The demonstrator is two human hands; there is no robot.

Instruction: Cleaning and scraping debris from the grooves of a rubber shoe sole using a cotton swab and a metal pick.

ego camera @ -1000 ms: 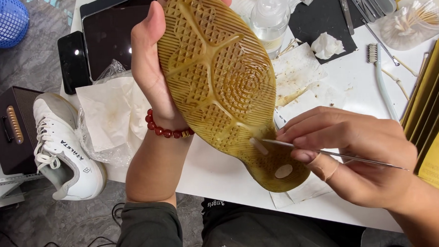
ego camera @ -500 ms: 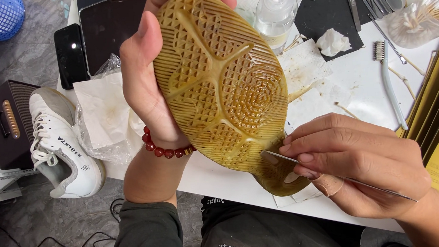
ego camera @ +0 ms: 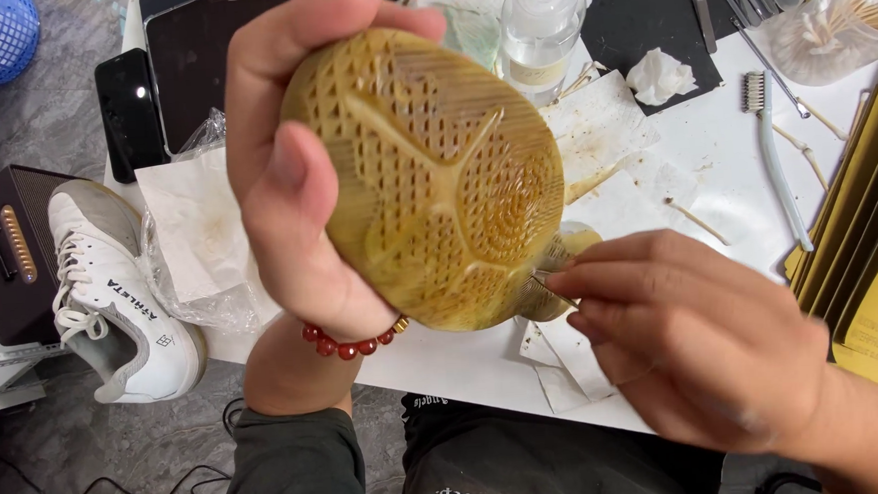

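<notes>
**Above the white worktable: pick tip at the sole's heel end**

Over the near edge of the white worktable (ego camera: 714, 152), the left hand (ego camera: 295, 174) grips a shoe turned sole-up, so the yellowed rubber outsole (ego camera: 435, 177) faces the camera. Thumb and fingers wrap the left side and toe end, closed firmly around the shoe; a red bead bracelet (ego camera: 349, 344) circles that wrist. The sole's long axis runs from upper left down to lower right, toe end high and heel end low.

The right hand (ego camera: 694, 344) sits just below and right of the heel end, fingers pinched narrowly around a thin metal pick (ego camera: 551, 289). Its tip touches the tread grooves at the lower right rim of the sole, so the working spot lies up and left of the right fingertips (ego camera: 586, 281), closer to that hand than to the holding one.

Elsewhere on the table lie stained paper towels (ego camera: 603, 128), a clear plastic bottle (ego camera: 538, 31), a white-handled brush (ego camera: 775, 159) and a dark tablet (ego camera: 199, 59). Left of the table, lower down, stands a white sneaker (ego camera: 112, 304).
</notes>
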